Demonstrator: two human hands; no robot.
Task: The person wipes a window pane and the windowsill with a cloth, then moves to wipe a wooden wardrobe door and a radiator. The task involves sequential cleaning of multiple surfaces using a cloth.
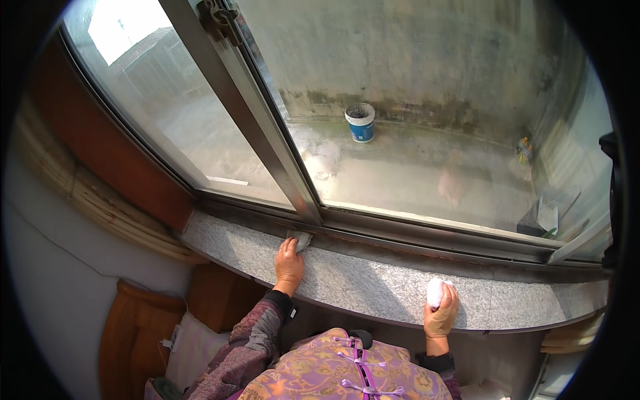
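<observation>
My left hand (289,265) presses a greyish cloth (301,241) against the inner edge of the window frame, where it meets the speckled stone sill (350,280). To the right, my right hand (442,312) grips a crumpled white cloth (435,294) over the sill; whether it touches the stone is hard to tell. Beyond both hands stands a metal-framed sliding window (400,240) with hazy glass. A dark latch (220,21) sits high on its middle upright.
Behind the glass are a blue and white bucket (361,129) and a stained wall (410,55). Gathered curtains (100,200) hang at the left. Below them stand a carved wooden headboard (132,330) and a pillow (195,345) with a white power strip (175,338) beside it.
</observation>
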